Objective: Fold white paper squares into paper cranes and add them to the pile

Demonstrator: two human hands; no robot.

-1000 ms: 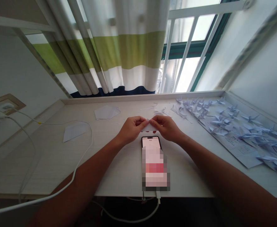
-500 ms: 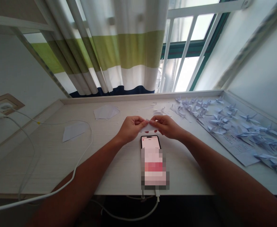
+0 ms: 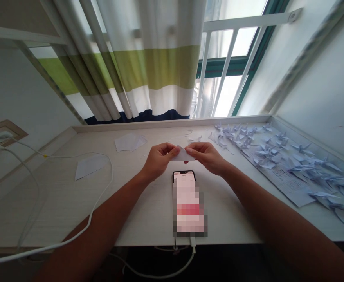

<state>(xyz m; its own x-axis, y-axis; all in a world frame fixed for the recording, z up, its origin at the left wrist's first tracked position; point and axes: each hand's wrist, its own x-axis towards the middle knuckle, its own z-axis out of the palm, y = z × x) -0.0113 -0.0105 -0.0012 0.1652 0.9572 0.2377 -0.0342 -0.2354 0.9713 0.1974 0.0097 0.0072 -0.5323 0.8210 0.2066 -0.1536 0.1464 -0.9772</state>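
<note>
A small folded piece of white paper (image 3: 182, 154) is held up between both hands, just beyond the top end of a phone. My left hand (image 3: 161, 158) pinches its left side between thumb and fingers. On the right side, my right hand (image 3: 204, 156) grips it the same way, with a fingertip showing under the lower edge. The paper comes to a point at the top and has a straight lower edge. Below the hands lies the phone (image 3: 184, 178), lit, its screen mostly blurred out.
Many folded paper cranes (image 3: 267, 150) spread over the right side, some on a printed sheet (image 3: 298, 194). Paper sheets (image 3: 130, 141) and another sheet (image 3: 91, 166) lie left on the white desk (image 3: 57, 203). A white cable (image 3: 103, 192) crosses my left forearm. Paper scraps (image 3: 218, 140) lie behind.
The hands have drawn slightly apart, so more of the paper shows, with its pointed top now visible between them. The whole view has shifted a little.
</note>
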